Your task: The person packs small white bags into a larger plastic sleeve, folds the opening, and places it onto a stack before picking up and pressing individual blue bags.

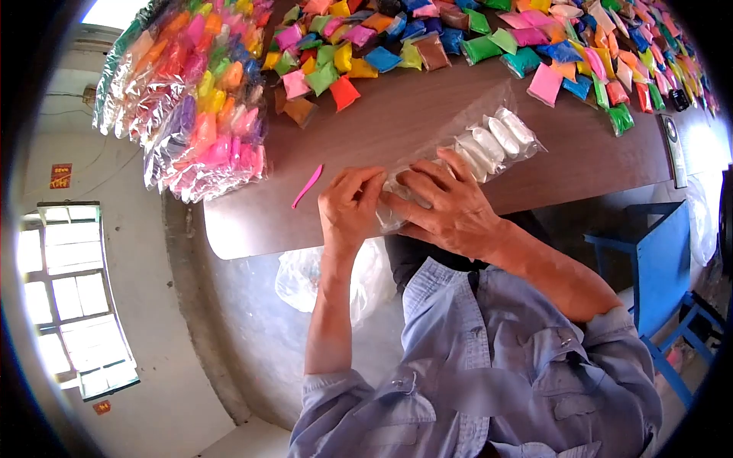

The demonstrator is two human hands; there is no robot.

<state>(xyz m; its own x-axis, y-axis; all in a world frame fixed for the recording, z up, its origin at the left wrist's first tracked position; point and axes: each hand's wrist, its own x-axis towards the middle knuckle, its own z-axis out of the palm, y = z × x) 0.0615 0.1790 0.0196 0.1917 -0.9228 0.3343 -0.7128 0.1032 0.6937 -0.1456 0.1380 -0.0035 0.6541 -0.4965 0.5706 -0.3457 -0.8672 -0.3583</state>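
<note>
A clear plastic bag (527,153) lies slantwise on the brown table near its front edge, with several white packets (486,143) lined up in a row inside. My left hand (347,200) is closed in a pinch at the bag's lower left end; its fingertips are partly hidden. My right hand (447,202) reaches over the same end, fingers bent around the plastic and covering some of what is inside. A pink plastic strip, perhaps a small modelling tool (308,186), rests on the table left of my left hand.
Loose colourful packets (397,57) cover the far side of the brown table (252,221). Stacked filled clear bags (206,114) stand at its left. A dark narrow object (673,149) lies at the right edge. Below are a white plastic bag (301,278) and a blue stool (660,256).
</note>
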